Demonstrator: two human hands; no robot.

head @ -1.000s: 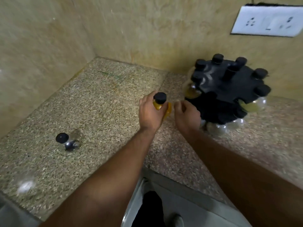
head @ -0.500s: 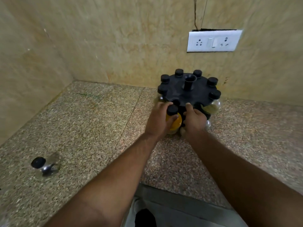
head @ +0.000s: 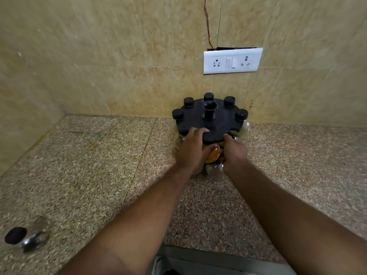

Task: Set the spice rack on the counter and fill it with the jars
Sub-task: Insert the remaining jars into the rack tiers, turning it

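Yellow-filled, black-capped glass jar point(head: 211, 155), gripped by the left hand point(head: 191, 150), sat at the round black plastic rack point(head: 195, 118), right hand point(head: 234, 154) grasp unclear; seating it likely remained.

Dim, warm, even light yellows everything; no source shows. The spice rack point(head: 210, 118) reads as a near-featureless black mass with a faint soft shadow at its base. Up and right of it, the white switch plate point(head: 232, 60) is the brightest patch. Just in front of the rack, motion blur softens the left hand point(head: 191, 149) and right hand point(head: 235, 153); the yellow jar point(head: 211, 155) between them is the only saturated colour. Far to the rack's lower left, the loose jar point(head: 29, 238) is smeared, with a small white glint. Below the rack, wide-angle stretch swells the forearms point(head: 139, 225).
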